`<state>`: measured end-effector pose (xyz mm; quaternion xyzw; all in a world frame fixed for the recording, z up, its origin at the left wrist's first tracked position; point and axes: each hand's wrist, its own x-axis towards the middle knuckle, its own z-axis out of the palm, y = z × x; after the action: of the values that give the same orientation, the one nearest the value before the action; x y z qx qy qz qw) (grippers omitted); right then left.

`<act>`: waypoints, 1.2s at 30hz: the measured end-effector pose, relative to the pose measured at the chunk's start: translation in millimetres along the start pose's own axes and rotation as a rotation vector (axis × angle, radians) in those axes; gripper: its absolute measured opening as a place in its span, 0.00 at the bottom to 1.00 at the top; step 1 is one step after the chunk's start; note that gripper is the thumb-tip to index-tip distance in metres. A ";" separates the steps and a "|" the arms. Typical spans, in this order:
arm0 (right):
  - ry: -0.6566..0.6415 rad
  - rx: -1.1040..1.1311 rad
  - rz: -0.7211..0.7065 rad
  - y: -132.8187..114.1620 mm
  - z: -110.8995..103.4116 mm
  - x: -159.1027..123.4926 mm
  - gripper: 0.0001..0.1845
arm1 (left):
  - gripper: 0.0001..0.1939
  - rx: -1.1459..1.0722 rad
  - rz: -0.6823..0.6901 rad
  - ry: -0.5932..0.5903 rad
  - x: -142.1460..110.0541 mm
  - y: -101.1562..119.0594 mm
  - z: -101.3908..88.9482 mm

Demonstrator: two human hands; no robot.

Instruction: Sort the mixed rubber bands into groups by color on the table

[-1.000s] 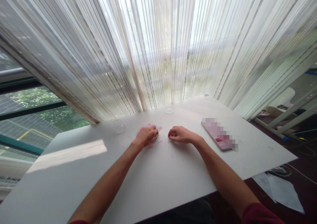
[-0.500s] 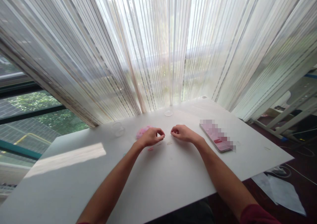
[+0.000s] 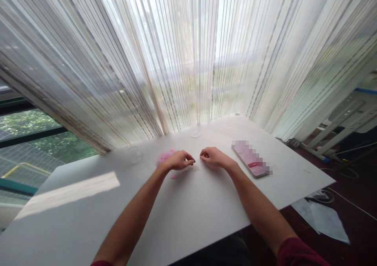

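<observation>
My left hand [image 3: 177,161] rests on the white table [image 3: 182,215] with its thumb and fingers pinched together on something too small to make out. Just behind it lies a small heap of pink bits [image 3: 165,156], and a stray pink bit [image 3: 173,176] lies near the wrist. My right hand [image 3: 214,157] sits a little to the right, fingers curled into a pinch facing the left hand; what it holds is hidden. The two hands are a few centimetres apart.
A phone [image 3: 250,162] lies face up right of my right hand. Two small clear dishes [image 3: 134,155] [image 3: 195,133] stand near the table's far edge by the sheer curtain [image 3: 188,58]. Papers [image 3: 324,219] and cables lie on the floor to the right.
My left hand lifted off the pink heap, moved right and closed into a pinch beside the right hand. The view has shifted slightly.
</observation>
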<state>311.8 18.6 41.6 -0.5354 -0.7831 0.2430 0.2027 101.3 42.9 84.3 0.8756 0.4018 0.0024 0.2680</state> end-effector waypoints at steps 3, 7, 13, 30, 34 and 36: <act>-0.079 0.056 -0.065 -9.1 0.3 -3.1 0.12 | 0.17 -0.095 0.031 0.137 -23.7 -7.0 -7.5; -0.186 0.065 -0.134 -15.4 2.0 -5.8 0.16 | 0.19 -0.237 -0.028 0.318 -64.5 -23.9 -6.2; -0.231 0.075 -0.137 -10.1 4.7 -3.5 0.12 | 0.22 -0.361 -0.192 0.511 -104.4 -52.6 10.9; -0.187 0.076 -0.048 -18.9 -1.9 -5.9 0.10 | 0.13 0.010 -0.235 0.665 -106.0 -57.5 37.8; -0.097 0.118 -0.044 -16.2 1.2 -4.3 0.10 | 0.11 0.088 -0.258 0.650 -100.9 -50.5 37.2; -0.044 0.111 -0.052 -13.1 3.1 -2.4 0.11 | 0.10 0.128 -0.268 0.627 -94.1 -46.2 35.1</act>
<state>301.1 11.9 46.8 -0.4974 -0.7863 0.2921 0.2212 12.8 -15.2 52.3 0.7868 0.5754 0.2107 0.0742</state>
